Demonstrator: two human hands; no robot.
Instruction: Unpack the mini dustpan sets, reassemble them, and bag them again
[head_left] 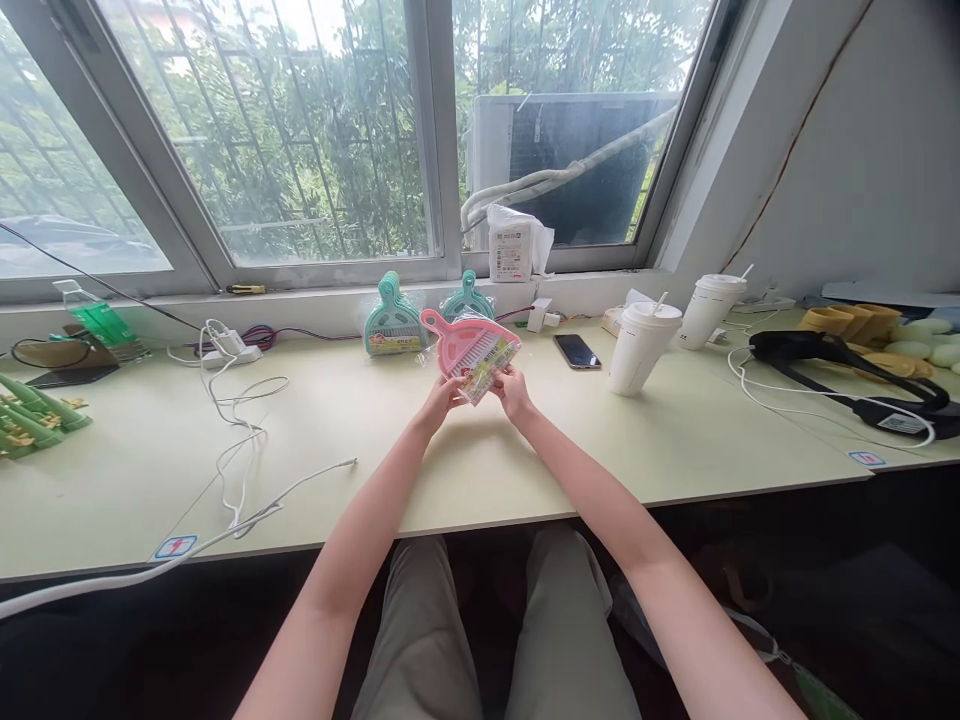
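A pink mini dustpan and brush set (474,350) in clear wrap is held tilted above the table, its handle pointing up and left. My left hand (442,400) grips its lower left edge, and my right hand (513,392) grips the lower right side. The fingers of both hands are partly hidden by the set. Behind it, green dustpan sets (391,322) in plastic wrap lean against the sill wall. Another green dustpan (468,292) stands just behind the pink one, partly covered by it.
A phone (577,351) and two white cups with straws, the nearer cup (643,350) taller in view, stand to the right. Black headgear (847,375) lies farther right. White cables (244,440) trail across the left side. A green bottle (101,318) stands at the back left.
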